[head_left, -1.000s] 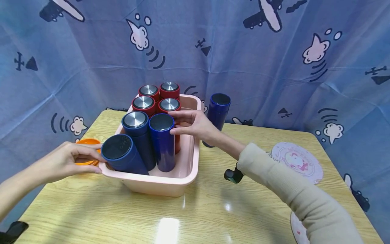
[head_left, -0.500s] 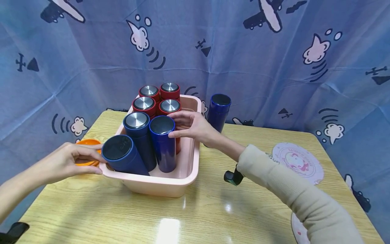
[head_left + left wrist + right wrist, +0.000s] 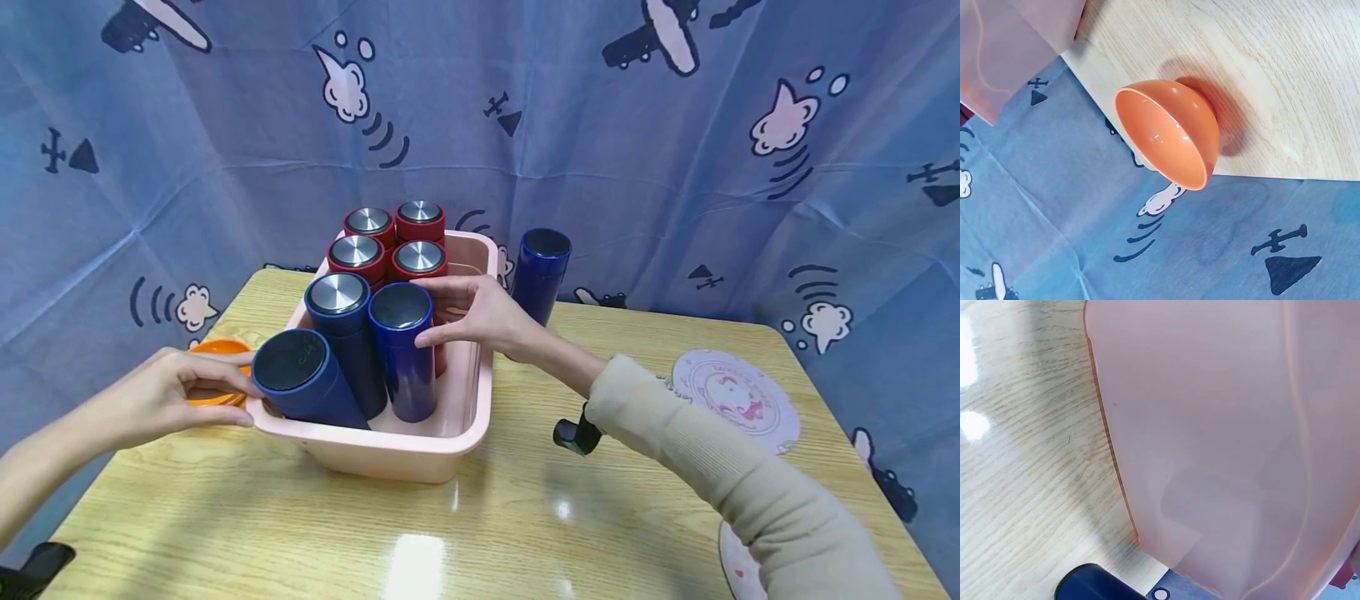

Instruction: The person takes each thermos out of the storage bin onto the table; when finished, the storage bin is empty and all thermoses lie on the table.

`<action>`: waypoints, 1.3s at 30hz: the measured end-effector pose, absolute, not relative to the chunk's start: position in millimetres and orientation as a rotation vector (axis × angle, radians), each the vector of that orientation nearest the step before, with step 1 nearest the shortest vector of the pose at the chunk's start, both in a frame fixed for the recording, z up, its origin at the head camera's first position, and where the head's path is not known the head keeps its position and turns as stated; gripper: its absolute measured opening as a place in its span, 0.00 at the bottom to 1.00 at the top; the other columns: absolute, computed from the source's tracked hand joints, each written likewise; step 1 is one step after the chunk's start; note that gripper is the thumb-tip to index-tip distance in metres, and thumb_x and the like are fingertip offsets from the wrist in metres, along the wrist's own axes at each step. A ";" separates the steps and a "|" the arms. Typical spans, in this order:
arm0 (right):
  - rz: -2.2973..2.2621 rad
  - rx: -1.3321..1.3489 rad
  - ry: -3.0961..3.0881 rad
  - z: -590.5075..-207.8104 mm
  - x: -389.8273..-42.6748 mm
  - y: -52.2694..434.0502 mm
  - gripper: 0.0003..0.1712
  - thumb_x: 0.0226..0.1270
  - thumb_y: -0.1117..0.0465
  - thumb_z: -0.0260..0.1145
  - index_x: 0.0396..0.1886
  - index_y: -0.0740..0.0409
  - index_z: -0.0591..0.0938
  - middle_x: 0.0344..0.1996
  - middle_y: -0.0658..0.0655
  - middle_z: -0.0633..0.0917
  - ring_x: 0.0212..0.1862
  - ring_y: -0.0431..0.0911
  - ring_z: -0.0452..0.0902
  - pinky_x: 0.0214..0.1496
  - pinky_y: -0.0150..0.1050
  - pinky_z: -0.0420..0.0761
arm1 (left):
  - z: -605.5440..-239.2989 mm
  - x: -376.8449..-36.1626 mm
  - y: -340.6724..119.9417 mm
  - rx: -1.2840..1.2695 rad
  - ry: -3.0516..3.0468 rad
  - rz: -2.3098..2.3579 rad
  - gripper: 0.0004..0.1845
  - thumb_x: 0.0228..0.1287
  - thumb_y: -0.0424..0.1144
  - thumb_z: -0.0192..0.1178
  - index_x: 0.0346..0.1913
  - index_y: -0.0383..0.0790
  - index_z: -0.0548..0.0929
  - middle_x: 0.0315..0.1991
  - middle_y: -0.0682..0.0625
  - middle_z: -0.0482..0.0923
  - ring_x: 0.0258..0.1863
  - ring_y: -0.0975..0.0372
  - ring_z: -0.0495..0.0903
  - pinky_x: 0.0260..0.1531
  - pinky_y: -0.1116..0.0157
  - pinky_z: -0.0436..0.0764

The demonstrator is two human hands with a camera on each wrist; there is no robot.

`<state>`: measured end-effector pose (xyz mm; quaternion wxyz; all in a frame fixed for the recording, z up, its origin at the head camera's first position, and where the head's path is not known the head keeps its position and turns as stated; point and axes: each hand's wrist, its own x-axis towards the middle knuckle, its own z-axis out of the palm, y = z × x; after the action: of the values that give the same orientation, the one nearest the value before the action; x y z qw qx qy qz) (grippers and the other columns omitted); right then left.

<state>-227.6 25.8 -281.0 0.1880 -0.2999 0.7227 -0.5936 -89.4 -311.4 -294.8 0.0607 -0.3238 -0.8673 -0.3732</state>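
Observation:
A pink plastic tub (image 3: 375, 462) on the table holds several thermos bottles. My right hand (image 3: 487, 317) grips a glossy blue thermos (image 3: 405, 367) near its top, thumb in front and fingers behind, at the tub's front part. Beside it stands a dark blue thermos (image 3: 341, 321) with a silver lid. A wider matte blue thermos (image 3: 303, 383) leans against the tub's front left corner. My left hand (image 3: 180, 387) holds the tub's rim there, its fingertips close to the leaning thermos. Behind are several red thermoses (image 3: 356, 258) with silver lids.
Another glossy blue thermos (image 3: 540, 271) stands behind the tub on the right. Orange bowls (image 3: 221, 346) lie left of the tub, partly behind my left hand. Round pink-patterned mats (image 3: 738, 400) lie at the right. A blue printed curtain (image 3: 615, 167) hangs behind the table.
The glossy blue thermos in my right hand has shifted slightly down and right, and the thumb sits a little lower on it. My left hand stays at the rim.

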 end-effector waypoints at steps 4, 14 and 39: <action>-1.711 -0.808 2.054 -281.0 -226.9 23.4 0.35 0.48 0.72 0.76 0.59 0.62 0.78 0.55 0.57 0.81 0.54 0.48 0.80 0.56 0.37 0.79 | -294.2 -89.3 -311.5 -0.970 -2.633 -1.060 0.21 0.38 0.24 0.75 0.37 0.48 0.87 0.37 0.59 0.85 0.53 0.80 0.73 0.41 0.82 0.78; -1.753 -0.778 2.032 -283.7 -228.0 25.0 0.34 0.48 0.72 0.76 0.59 0.62 0.79 0.52 0.59 0.83 0.54 0.53 0.80 0.53 0.39 0.81 | -293.7 -89.5 -312.1 -0.957 -2.636 -1.031 0.21 0.38 0.24 0.76 0.36 0.49 0.87 0.40 0.61 0.85 0.54 0.81 0.72 0.42 0.83 0.76; -1.815 -0.866 2.023 -262.0 -228.6 43.4 0.32 0.46 0.72 0.77 0.56 0.65 0.80 0.46 0.60 0.85 0.46 0.51 0.84 0.49 0.41 0.83 | -296.2 -90.0 -311.7 -0.969 -2.613 -1.079 0.21 0.37 0.22 0.75 0.37 0.46 0.87 0.44 0.63 0.83 0.54 0.80 0.72 0.42 0.81 0.78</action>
<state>-228.6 43.4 -262.0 0.1441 -0.3005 0.7018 -0.6296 -90.0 -311.7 -296.2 0.0767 -0.3232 -0.8718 -0.3599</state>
